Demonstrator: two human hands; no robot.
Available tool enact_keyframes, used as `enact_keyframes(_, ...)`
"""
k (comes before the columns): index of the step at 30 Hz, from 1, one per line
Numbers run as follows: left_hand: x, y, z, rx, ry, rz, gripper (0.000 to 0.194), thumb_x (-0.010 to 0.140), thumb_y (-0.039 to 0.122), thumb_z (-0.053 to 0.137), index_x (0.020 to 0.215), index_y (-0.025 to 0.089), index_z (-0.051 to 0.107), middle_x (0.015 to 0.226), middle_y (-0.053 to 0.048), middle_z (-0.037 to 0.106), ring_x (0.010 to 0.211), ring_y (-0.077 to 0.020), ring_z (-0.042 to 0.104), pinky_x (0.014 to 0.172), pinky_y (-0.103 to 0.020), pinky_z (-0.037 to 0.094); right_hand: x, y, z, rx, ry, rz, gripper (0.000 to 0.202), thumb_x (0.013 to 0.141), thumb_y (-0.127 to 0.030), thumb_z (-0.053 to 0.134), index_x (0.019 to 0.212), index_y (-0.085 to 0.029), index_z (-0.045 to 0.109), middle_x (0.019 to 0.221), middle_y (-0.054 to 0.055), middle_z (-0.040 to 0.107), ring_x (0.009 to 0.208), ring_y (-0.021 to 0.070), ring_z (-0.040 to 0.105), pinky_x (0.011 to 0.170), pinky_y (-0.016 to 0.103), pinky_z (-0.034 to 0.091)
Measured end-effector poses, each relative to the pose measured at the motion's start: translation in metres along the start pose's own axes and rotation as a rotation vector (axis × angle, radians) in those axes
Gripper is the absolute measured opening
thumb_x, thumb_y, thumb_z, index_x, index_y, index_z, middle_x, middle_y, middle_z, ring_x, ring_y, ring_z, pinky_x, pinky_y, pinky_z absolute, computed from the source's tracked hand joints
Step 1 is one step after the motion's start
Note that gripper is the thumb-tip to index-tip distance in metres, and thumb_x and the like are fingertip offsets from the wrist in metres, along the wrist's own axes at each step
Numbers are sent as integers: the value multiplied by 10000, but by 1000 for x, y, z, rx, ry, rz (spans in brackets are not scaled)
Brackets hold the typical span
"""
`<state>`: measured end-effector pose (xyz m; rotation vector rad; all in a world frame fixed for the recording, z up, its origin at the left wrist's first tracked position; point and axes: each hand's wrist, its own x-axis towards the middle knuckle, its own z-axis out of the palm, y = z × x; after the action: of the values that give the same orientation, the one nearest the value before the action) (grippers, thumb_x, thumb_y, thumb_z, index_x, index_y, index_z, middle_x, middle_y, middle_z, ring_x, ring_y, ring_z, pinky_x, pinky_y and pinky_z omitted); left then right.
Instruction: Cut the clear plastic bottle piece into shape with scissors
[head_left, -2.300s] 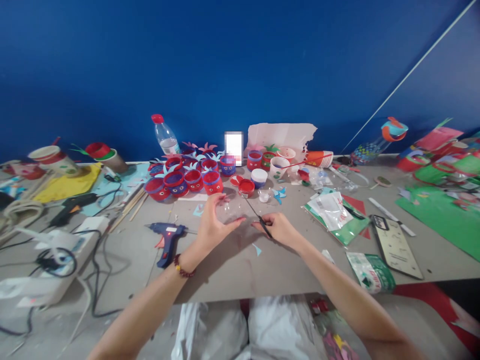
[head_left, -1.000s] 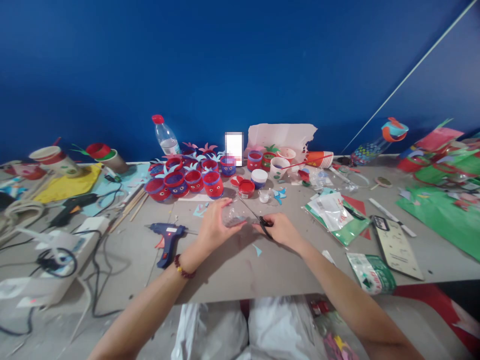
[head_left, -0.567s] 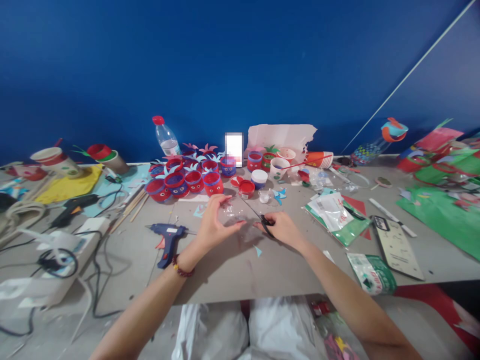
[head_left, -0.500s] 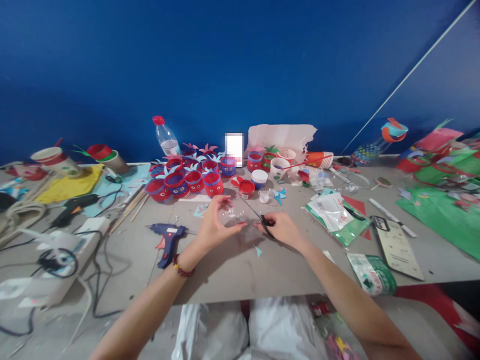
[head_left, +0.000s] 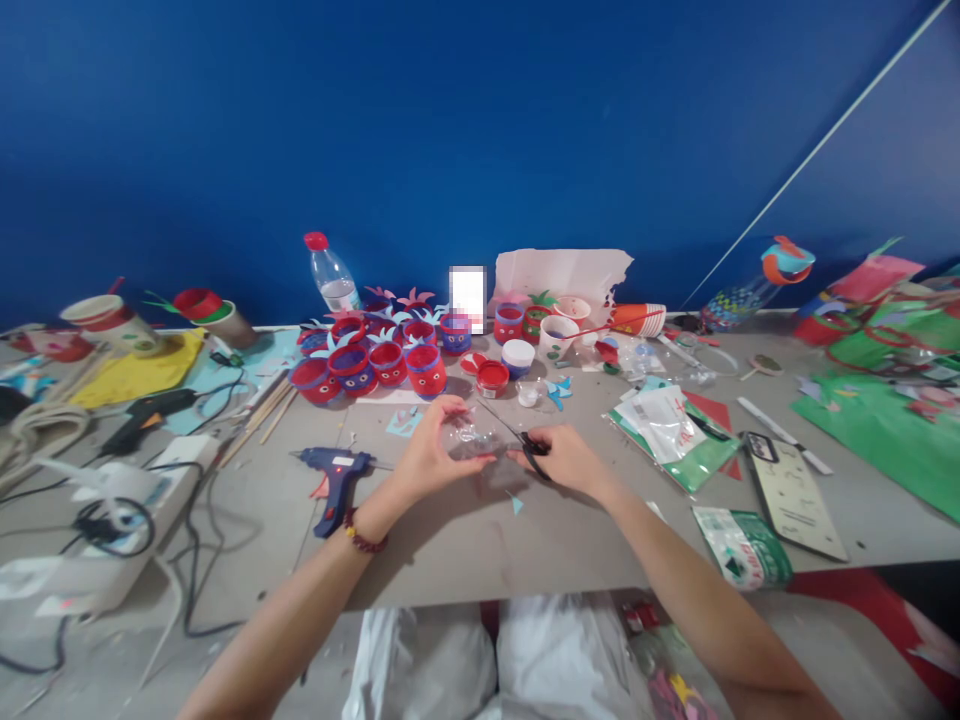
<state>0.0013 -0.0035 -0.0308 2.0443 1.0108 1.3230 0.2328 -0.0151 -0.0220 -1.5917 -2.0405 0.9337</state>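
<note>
My left hand (head_left: 435,450) is curled around a clear plastic piece (head_left: 472,430), its thumb below and fingers above; the piece looks like the bottom of a bottle, though its outline is hard to make out. In my right hand (head_left: 566,458) is a pair of black-handled scissors (head_left: 534,452), whose blades point up and left toward the clear plastic. Behind my hands stands an open jar of red paint (head_left: 493,378). A small light-blue paper scrap (head_left: 516,505) lies on the table just in front of them.
Several red and purple painted cups (head_left: 426,370) crowd the back of the table (head_left: 480,570). A blue glue gun (head_left: 337,485) lies left of my hands, with a power strip (head_left: 150,520) and cables farther left. To the right are a plastic packet (head_left: 675,440) and a phone (head_left: 795,495).
Both hands stay almost where they were. The clear plastic has turned slightly in my left hand, and the scissors have shifted a little.
</note>
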Motion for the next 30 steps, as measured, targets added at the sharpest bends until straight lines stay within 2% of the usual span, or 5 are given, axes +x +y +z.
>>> enact_keyframes(5,0,0,-2,0,-22,-17,608,647,389,823,1110,228,464,1055,-72,584,891,-205,660,812,-415,591,-1,0,-2,11,-1,12,522,759,-599,600,530,-206,343,500,-50,309,502,98,260,463,245,216)
enact_keyframes(11,1,2,-3,-71,-39,-23,587,646,378,825,1089,239,466,1105,-77,559,892,-204,663,821,-427,590,2,9,5,107,4,84,466,732,-585,634,545,-196,459,493,-51,362,476,94,300,460,242,222)
enact_keyframes(15,1,6,-3,-103,-28,-76,615,638,330,834,1114,236,457,1061,-61,581,901,-213,672,872,-459,565,4,15,10,242,20,94,451,702,-569,680,578,-192,465,533,-53,378,522,97,317,477,231,238)
enact_keyframes(21,5,14,-7,-62,3,-108,551,668,306,807,1110,213,491,1033,-66,623,928,-221,676,899,-446,542,5,13,10,448,-87,83,458,679,-585,707,640,-188,482,592,-55,393,576,105,353,523,236,270)
enact_keyframes(30,2,12,-6,119,11,53,583,699,345,794,1177,223,482,1066,-68,615,933,-207,659,849,-417,567,0,5,6,339,-148,84,407,719,-547,673,661,-191,484,601,-59,394,576,104,362,526,239,281)
